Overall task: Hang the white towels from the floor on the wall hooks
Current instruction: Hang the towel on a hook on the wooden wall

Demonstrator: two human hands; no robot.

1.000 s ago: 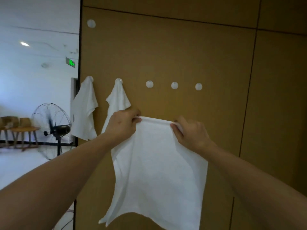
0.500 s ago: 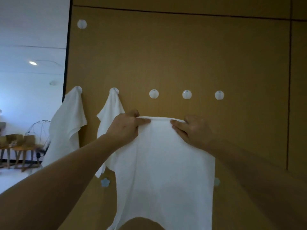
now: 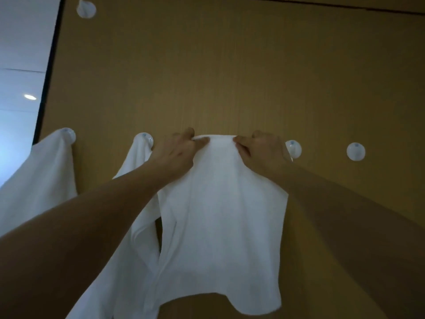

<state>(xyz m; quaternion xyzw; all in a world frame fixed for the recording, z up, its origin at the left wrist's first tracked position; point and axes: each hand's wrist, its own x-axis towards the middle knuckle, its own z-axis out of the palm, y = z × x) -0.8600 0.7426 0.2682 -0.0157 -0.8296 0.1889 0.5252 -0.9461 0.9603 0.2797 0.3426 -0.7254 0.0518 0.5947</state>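
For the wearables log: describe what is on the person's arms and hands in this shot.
Both forearms are bare as far as the frame shows, with no sleeve in view. The left hand and right hand wear no gloves. No watch, bracelet or ring is visible, though the dim light and blur could hide small items. Nails look short and unpainted.

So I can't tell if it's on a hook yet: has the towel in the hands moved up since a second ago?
Yes. The towel went up: its top edge hung below the row of hooks, now it is level with them.
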